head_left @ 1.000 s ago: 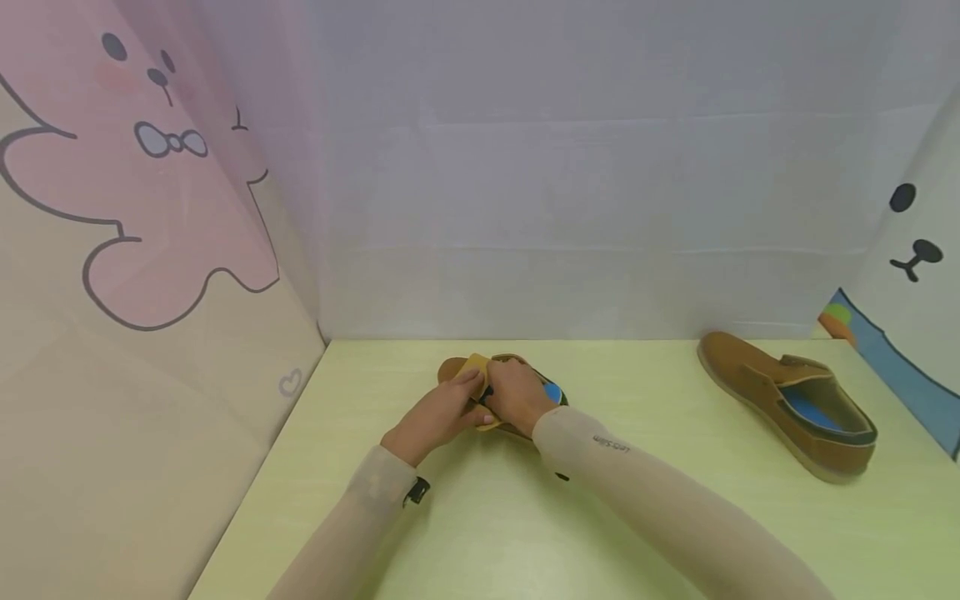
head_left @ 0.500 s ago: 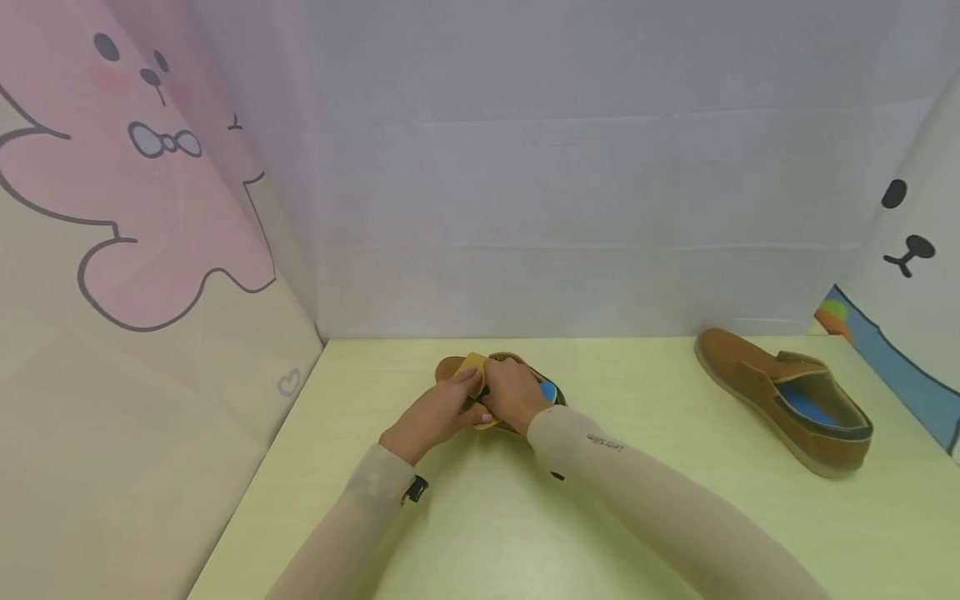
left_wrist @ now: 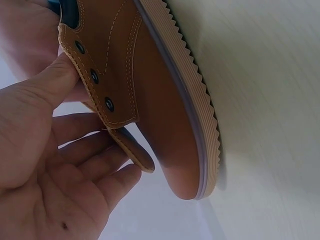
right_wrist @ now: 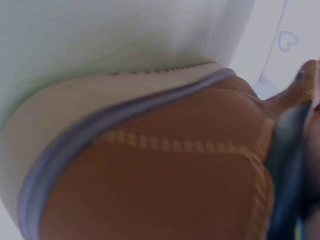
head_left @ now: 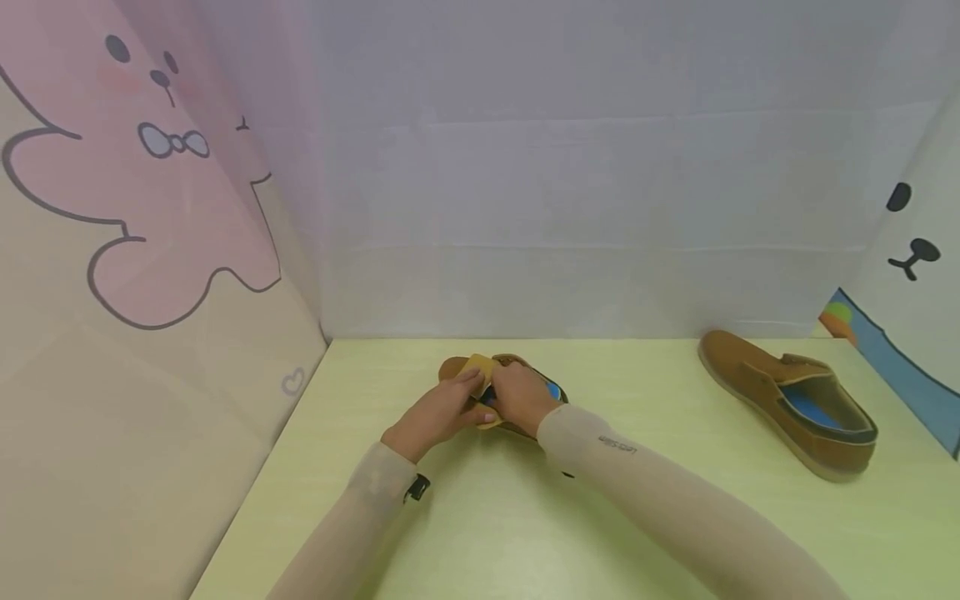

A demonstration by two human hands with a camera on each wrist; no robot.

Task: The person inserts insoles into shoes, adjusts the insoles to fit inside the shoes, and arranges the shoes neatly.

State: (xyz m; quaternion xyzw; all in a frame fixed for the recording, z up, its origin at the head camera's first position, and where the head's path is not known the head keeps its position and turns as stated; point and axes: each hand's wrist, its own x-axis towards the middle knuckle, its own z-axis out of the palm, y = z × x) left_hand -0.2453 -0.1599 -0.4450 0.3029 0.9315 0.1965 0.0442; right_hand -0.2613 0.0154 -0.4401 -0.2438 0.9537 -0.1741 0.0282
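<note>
A brown leather shoe (head_left: 453, 367) with a blue insole lies in front of both hands, its toe to the left. My left hand (head_left: 437, 412) holds the raised flaps at the front of its opening. In the left wrist view, the thumb (left_wrist: 57, 80) lies along the edge of a flap with several metal eyelets (left_wrist: 94, 76). Fingers of that hand touch the tongue (left_wrist: 134, 152) from behind. My right hand (head_left: 522, 395) is bent down at the shoe's mouth, its fingertips hidden. Along the right wrist view run the shoe's stitched side (right_wrist: 165, 185) and pale sole (right_wrist: 65, 102).
A second brown shoe (head_left: 757, 392), also with a blue insole, stands at the right of the pale yellow-green table (head_left: 480, 533). White sheeting (head_left: 585, 208) closes off the back. Printed cartoon panels (head_left: 172, 250) flank the table.
My right hand has shifted slightly to the right, and the gap between the hands shows a bit more of the dark shoe opening. My left hand stays in place.
</note>
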